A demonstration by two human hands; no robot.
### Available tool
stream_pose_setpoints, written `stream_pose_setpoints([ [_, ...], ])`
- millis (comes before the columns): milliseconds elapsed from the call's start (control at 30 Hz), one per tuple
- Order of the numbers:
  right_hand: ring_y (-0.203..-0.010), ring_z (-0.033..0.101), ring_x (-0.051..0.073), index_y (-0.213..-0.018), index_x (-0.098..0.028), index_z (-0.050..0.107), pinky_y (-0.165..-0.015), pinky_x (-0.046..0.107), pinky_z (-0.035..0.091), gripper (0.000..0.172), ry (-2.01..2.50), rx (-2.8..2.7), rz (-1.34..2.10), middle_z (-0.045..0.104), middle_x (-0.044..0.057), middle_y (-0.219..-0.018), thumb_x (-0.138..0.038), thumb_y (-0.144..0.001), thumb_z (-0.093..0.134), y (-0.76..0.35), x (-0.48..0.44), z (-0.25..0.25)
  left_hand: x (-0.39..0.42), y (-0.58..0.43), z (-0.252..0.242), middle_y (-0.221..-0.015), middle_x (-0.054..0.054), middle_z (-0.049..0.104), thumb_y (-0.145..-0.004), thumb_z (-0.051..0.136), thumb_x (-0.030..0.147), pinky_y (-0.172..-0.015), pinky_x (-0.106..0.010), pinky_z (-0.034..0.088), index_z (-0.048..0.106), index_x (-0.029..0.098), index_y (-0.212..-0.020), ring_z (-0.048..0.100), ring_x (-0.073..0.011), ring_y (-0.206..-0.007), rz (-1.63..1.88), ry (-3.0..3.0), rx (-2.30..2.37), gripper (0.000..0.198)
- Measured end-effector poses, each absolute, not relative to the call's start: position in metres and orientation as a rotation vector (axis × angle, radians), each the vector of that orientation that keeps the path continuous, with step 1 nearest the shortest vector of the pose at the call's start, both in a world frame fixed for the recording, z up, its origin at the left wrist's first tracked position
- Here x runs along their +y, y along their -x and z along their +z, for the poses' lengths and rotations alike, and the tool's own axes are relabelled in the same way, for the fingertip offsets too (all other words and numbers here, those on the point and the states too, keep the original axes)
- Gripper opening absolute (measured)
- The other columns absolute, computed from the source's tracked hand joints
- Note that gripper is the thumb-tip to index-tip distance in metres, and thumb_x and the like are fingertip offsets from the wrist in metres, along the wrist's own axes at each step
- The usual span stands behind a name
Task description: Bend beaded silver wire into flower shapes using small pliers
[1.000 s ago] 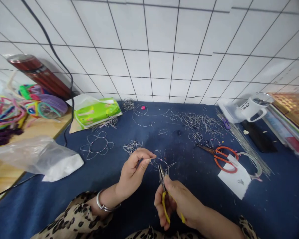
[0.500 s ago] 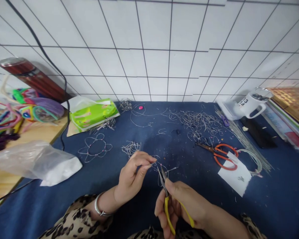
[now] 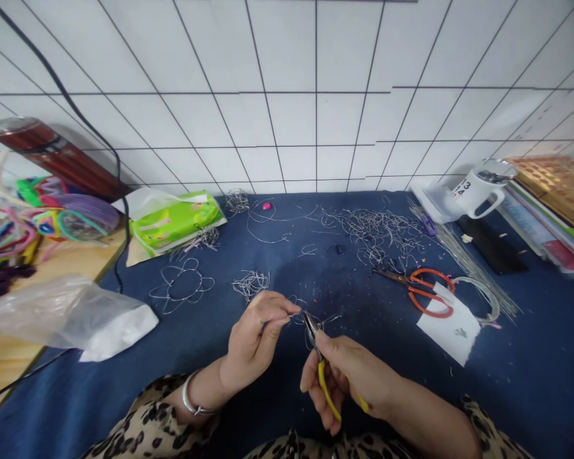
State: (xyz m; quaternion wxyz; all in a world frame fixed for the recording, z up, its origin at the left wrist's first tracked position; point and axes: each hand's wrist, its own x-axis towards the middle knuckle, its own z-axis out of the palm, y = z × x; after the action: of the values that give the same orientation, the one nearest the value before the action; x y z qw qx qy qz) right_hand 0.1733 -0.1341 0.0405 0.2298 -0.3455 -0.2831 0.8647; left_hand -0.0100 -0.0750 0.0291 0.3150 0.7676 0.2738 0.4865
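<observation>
Between thumb and forefinger, my left hand (image 3: 261, 335) pinches a thin silver wire piece (image 3: 296, 299) bent into loops. My right hand (image 3: 347, 382) is wrapped round yellow-handled pliers (image 3: 326, 389). Their jaws are nearly closed at the wire, just right of my left fingertips; whether they grip it I cannot tell. A flower-shaped wire piece with small pink beads (image 3: 182, 285) lies to the left. Beyond my left hand sits a small heap of short bent wires (image 3: 251, 284).
Orange-handled scissors (image 3: 430, 293) lie partly on white paper (image 3: 452, 328) at right. Behind them spread tangled wire scraps (image 3: 380, 229) and straight wires (image 3: 478, 268). A white mug (image 3: 478, 191) stands back right. A green tissue pack (image 3: 176, 223) and plastic bag (image 3: 76, 312) are at left.
The pliers' jaws have come together and moved up slightly to the wire, their handles closer. My left hand keeps its pinch. The whole view has shifted slightly.
</observation>
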Motion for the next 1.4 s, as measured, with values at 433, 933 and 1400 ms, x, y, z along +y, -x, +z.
stream_pose_setpoints([
  [433,-0.039,0.053,0.009,-0.077,-0.009,0.058,-0.035,0.019,0.043,0.065,0.961,-0.849,2.335,0.054,0.001,-0.053,-0.066,-0.081,0.028,-0.176,-0.133,0.036,-0.067,0.015,0.034,-0.09,-0.008,0.06,-0.083,0.041,0.005,-0.076,-0.041,0.045,0.048,0.016,-0.093,0.053,-0.0189,-0.087,1.18,-2.082,0.649,0.016],
  [933,-0.041,0.051,0.008,-0.079,-0.011,0.055,-0.038,0.018,0.041,0.055,0.979,-1.052,2.312,0.053,0.0,-0.056,-0.059,-0.085,0.029,-0.18,-0.131,0.048,-0.062,0.017,0.039,-0.083,-0.007,0.061,-0.086,0.043,0.011,-0.071,-0.033,0.047,0.05,0.017,-0.091,0.056,-0.0168,-0.081,1.205,-2.019,0.737,0.01],
  [1400,-0.07,0.046,0.016,-0.075,-0.019,0.055,-0.063,0.029,0.027,0.036,1.717,-2.352,0.258,0.054,0.003,-0.071,-0.046,-0.089,0.035,-0.191,-0.125,0.075,-0.065,0.016,0.04,-0.084,-0.006,0.061,-0.085,0.045,0.009,-0.073,-0.033,0.046,0.052,0.017,-0.089,0.058,-0.0165,-0.08,1.153,-2.102,0.829,0.012],
])
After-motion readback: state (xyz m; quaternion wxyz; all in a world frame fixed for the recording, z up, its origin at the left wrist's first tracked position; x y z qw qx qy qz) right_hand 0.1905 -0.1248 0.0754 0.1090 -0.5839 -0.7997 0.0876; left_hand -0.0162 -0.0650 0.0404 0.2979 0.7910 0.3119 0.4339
